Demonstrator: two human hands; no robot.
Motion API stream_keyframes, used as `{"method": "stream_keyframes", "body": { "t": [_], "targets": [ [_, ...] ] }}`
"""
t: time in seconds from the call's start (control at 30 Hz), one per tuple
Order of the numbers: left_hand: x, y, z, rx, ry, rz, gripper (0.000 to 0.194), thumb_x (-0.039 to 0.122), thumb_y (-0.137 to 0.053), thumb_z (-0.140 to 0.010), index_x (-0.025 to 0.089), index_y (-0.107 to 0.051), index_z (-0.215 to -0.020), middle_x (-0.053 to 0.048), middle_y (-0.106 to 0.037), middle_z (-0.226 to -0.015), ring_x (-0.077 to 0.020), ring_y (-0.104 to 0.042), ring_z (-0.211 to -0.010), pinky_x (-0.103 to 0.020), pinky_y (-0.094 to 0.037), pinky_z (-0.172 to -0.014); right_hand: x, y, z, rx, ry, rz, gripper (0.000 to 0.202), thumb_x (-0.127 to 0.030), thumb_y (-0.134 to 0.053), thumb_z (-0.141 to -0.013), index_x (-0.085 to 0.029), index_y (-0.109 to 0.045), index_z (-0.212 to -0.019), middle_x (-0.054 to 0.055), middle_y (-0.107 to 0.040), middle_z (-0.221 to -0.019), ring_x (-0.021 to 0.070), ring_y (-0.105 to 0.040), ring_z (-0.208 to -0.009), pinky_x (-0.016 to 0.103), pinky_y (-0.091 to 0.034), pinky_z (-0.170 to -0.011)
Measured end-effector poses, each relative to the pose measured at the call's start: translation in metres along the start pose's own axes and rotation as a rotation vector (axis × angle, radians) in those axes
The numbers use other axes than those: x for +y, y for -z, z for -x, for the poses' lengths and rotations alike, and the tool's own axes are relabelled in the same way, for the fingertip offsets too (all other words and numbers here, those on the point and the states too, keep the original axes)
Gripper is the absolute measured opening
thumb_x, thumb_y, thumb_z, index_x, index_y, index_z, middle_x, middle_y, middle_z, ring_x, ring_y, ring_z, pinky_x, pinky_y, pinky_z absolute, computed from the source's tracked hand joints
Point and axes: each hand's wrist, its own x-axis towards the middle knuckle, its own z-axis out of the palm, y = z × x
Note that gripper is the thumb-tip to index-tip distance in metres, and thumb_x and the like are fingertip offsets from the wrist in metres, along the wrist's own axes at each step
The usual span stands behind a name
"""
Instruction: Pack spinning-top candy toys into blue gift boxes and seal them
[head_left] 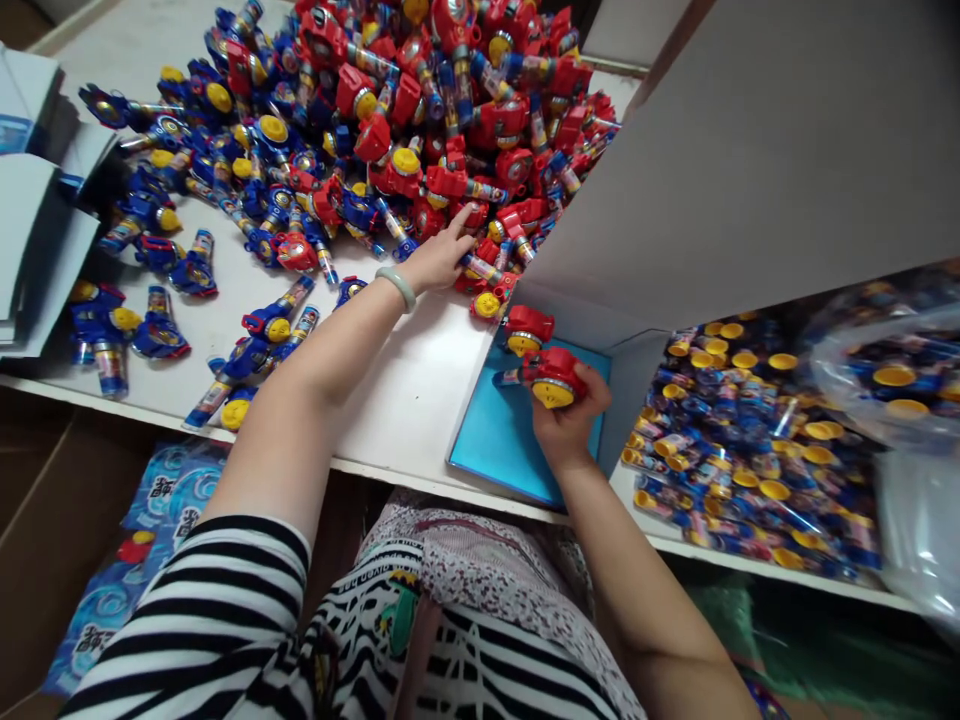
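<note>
My right hand (568,425) is closed around a red toy with a yellow face-like knob (555,390) and a short blue tube pointing left. It holds this toy over an open box with a blue inside (480,440). Another red toy (528,328) is at the box's far left corner, just behind the held one. My left hand (444,255) reaches to the near edge of a heap of red toys (502,120), fingers stretched out and apart. Its fingertips are by a red toy with a clear tube (484,268); whether they touch it is unclear.
Blue toys (274,130) heap up at the left of the white table (405,400), some scattered near its front edge. White folded boxes (30,240) stack at far left. The box's raised lid (750,150) blocks the back right. Yellow-capped tubes (742,450) and a clear plastic bag (907,360) lie right.
</note>
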Motion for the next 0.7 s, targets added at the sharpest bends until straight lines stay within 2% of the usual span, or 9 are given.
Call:
{"method": "stream_keyframes", "body": {
  "t": [0.1,0.17,0.27,0.33,0.43,0.5,0.57,0.6,0.7],
  "targets": [
    [0.004,0.004,0.009,-0.024,0.017,0.034,0.04,0.033,-0.056,-0.089,0.019,-0.057,-0.126,-0.011,-0.019,-0.166,-0.032,-0.037,-0.146,-0.047,-0.031,-0.121,-0.002,0.002,0.0,-0.061,0.052,0.018,0.061,-0.017,-0.075,-0.074,-0.028,-0.047,-0.127,0.005,-0.058,-0.117,0.0204,-0.065,-0.102,0.035,-0.057,-0.084],
    [0.006,0.011,0.018,-0.004,0.006,0.041,0.035,0.029,-0.056,-0.088,0.018,-0.059,-0.121,-0.014,-0.033,-0.159,-0.0307,-0.038,-0.145,-0.047,-0.032,-0.12,-0.002,0.001,0.004,-0.123,0.034,0.02,0.058,-0.016,-0.071,-0.076,-0.028,-0.048,-0.128,0.006,-0.058,-0.117,0.0209,-0.065,-0.104,0.037,-0.057,-0.085],
    [0.011,0.024,0.039,0.092,0.062,0.068,0.029,0.028,-0.059,-0.087,0.016,-0.062,-0.113,-0.017,-0.058,-0.133,-0.0304,-0.05,-0.13,-0.047,-0.038,-0.114,-0.001,-0.001,0.012,-0.22,-0.06,0.0,0.053,-0.013,-0.063,-0.08,-0.028,-0.048,-0.129,0.007,-0.059,-0.116,0.0217,-0.064,-0.107,0.041,-0.057,-0.09],
    [0.019,0.033,0.061,0.176,0.165,0.147,0.027,0.03,-0.06,-0.086,0.015,-0.063,-0.108,-0.014,-0.065,-0.114,-0.0281,-0.058,-0.114,-0.044,-0.045,-0.105,-0.001,0.004,0.013,-0.291,-0.122,-0.001,0.052,-0.014,-0.061,-0.081,-0.027,-0.049,-0.13,0.008,-0.059,-0.116,0.0225,-0.064,-0.107,0.043,-0.056,-0.092],
    [0.042,0.041,0.099,0.302,0.259,0.382,0.027,0.035,-0.059,-0.088,0.017,-0.06,-0.107,-0.008,-0.067,-0.101,-0.022,-0.061,-0.098,-0.037,-0.05,-0.093,-0.011,0.024,-0.002,-0.375,-0.171,0.084,0.057,-0.028,-0.074,-0.078,-0.027,-0.052,-0.131,0.01,-0.058,-0.123,0.0274,-0.061,-0.114,0.051,-0.054,-0.097],
    [0.067,0.039,0.122,0.346,0.222,0.577,0.028,0.04,-0.06,-0.088,0.018,-0.059,-0.106,-0.005,-0.066,-0.094,-0.0189,-0.061,-0.09,-0.033,-0.05,-0.087,-0.026,0.038,-0.022,-0.303,-0.154,0.124,0.072,-0.038,-0.084,-0.071,-0.028,-0.052,-0.134,0.011,-0.056,-0.128,0.0304,-0.057,-0.12,0.054,-0.051,-0.101],
    [0.099,0.031,0.138,0.268,0.148,0.817,0.031,0.046,-0.062,-0.088,0.018,-0.059,-0.101,-0.003,-0.065,-0.083,-0.0164,-0.061,-0.077,-0.031,-0.05,-0.076,-0.043,0.042,-0.045,-0.205,-0.142,0.041,0.085,-0.042,-0.087,-0.067,-0.03,-0.045,-0.141,0.011,-0.054,-0.134,0.0303,-0.055,-0.124,0.053,-0.052,-0.102],
    [0.116,0.025,0.144,0.177,0.113,0.954,0.034,0.05,-0.062,-0.089,0.017,-0.059,-0.097,-0.002,-0.063,-0.075,-0.0154,-0.059,-0.069,-0.029,-0.049,-0.069,-0.051,0.039,-0.055,-0.196,-0.147,-0.054,0.091,-0.044,-0.086,-0.068,-0.032,-0.039,-0.145,0.011,-0.053,-0.137,0.0295,-0.056,-0.126,0.05,-0.054,-0.1],
    [0.163,0.011,0.153,-0.19,0.051,1.312,0.044,0.06,-0.059,-0.089,0.016,-0.057,-0.085,0.0,-0.054,-0.059,-0.013,-0.05,-0.051,-0.028,-0.041,-0.053,-0.071,0.023,-0.077,-0.284,-0.198,-0.353,0.098,-0.052,-0.083,-0.071,-0.037,-0.025,-0.149,0.009,-0.053,-0.139,0.0277,-0.06,-0.123,0.045,-0.06,-0.092]
  ]
}}
